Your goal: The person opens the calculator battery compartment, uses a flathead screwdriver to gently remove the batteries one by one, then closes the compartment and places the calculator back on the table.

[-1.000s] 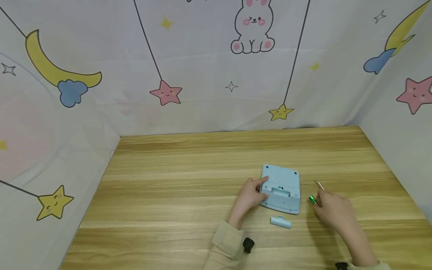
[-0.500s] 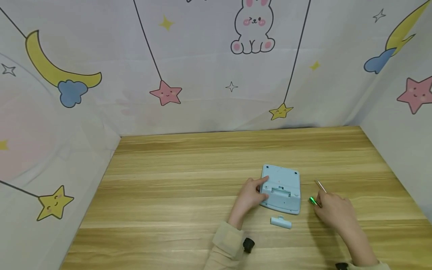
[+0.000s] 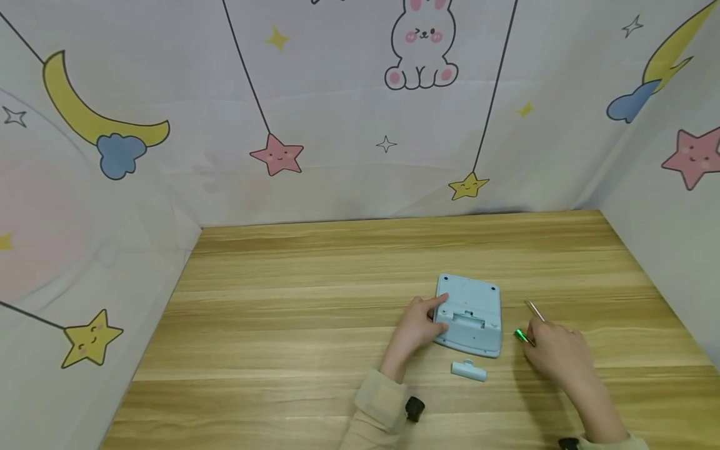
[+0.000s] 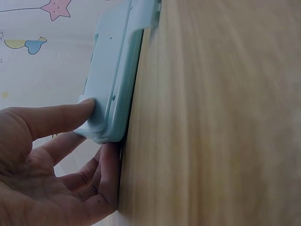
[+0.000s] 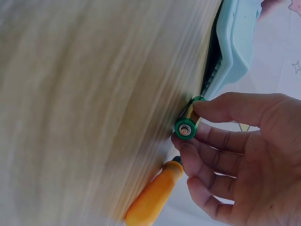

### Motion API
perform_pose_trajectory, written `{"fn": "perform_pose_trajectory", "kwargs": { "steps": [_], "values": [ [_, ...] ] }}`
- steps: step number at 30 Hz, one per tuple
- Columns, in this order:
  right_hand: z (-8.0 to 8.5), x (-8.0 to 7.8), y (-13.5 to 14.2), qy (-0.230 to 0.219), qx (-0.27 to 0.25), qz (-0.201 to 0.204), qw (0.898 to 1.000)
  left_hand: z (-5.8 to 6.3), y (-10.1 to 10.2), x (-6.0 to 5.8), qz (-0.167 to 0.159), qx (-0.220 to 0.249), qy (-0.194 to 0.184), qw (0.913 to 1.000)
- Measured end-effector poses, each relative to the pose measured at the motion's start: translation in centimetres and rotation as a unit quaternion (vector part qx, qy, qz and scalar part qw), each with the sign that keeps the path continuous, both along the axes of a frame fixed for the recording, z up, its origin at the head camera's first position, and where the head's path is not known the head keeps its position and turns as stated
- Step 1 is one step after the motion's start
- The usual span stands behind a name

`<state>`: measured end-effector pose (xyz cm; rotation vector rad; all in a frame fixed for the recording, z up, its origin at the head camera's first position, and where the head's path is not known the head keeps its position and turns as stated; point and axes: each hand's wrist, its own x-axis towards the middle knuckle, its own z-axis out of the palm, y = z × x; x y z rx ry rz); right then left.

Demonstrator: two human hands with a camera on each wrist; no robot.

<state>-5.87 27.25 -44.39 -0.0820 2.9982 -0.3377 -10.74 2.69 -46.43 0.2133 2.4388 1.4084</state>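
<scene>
A light blue calculator [image 3: 471, 295] lies face down on the table, its battery compartment [image 3: 468, 320] uncovered. My left hand [image 3: 415, 325] holds its left edge; in the left wrist view the thumb [image 4: 61, 117] presses on the back and other fingers lie against the edge. Just in front of the calculator is the small blue battery cover [image 3: 469, 371]. To the right, my right hand [image 3: 562, 353] pinches a green and gold battery [image 5: 186, 128] between thumb and fingers, close to the tabletop. A screwdriver with an orange handle [image 5: 155, 195] lies beside that hand, mostly hidden in the head view.
The wooden table [image 3: 292, 312] extends widely to the left and behind the calculator. White printed cloth [image 3: 349, 112] hangs along the back and both sides. The screwdriver's metal shaft [image 3: 535, 309] points out beyond the right hand.
</scene>
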Motion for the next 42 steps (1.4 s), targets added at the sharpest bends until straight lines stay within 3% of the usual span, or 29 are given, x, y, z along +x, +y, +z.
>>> {"fn": "perform_pose_trajectory", "kwargs": {
  "steps": [25, 42],
  "values": [
    [0.4, -0.5, 0.1, 0.015, -0.010, -0.015, 1.000, 0.1, 0.4, -0.3, 0.011, -0.001, -0.010, 0.9999],
    [1.4, -0.3, -0.6, 0.083, -0.023, -0.025, 0.996, 0.6, 0.3, -0.3, 0.008, -0.007, -0.008, 0.9999]
  ]
}}
